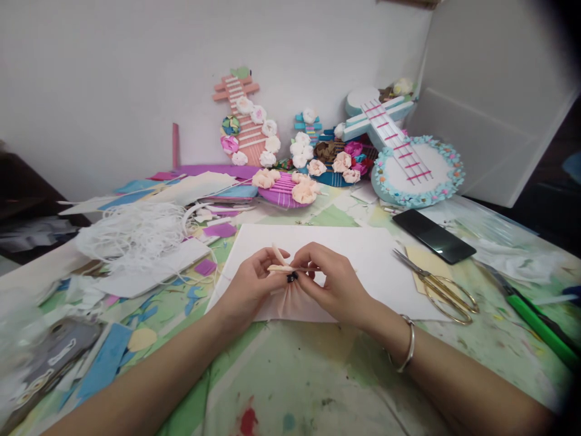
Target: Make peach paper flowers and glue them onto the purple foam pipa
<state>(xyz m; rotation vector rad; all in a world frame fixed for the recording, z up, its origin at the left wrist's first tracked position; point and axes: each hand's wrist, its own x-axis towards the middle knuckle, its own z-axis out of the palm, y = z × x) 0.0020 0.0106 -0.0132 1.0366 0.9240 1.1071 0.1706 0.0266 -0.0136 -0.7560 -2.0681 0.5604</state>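
My left hand (254, 275) is closed, its fingertips pinching a piece of pale peach crepe paper (288, 301). The paper fans out in pleats below the fingers, and a narrow strip of it sticks up above them. My right hand (333, 278) meets the left over the same piece, thumb and forefinger closed at its gathered edge. A thin brownish line, perhaps a stick, runs from the paper to the right fingers. Dark nails or a small dark thing show where the fingertips meet. Both hands are above a white sheet (354, 242) on the table.
Gold-handled scissors (447, 293) and a black phone (433, 235) lie to the right, with a green-handled cutter (542, 324) beyond. At left are tangled white string (136, 233), a phone case (54, 357) and paper scraps. Flower-trimmed model instruments (415, 172) stand along the wall.
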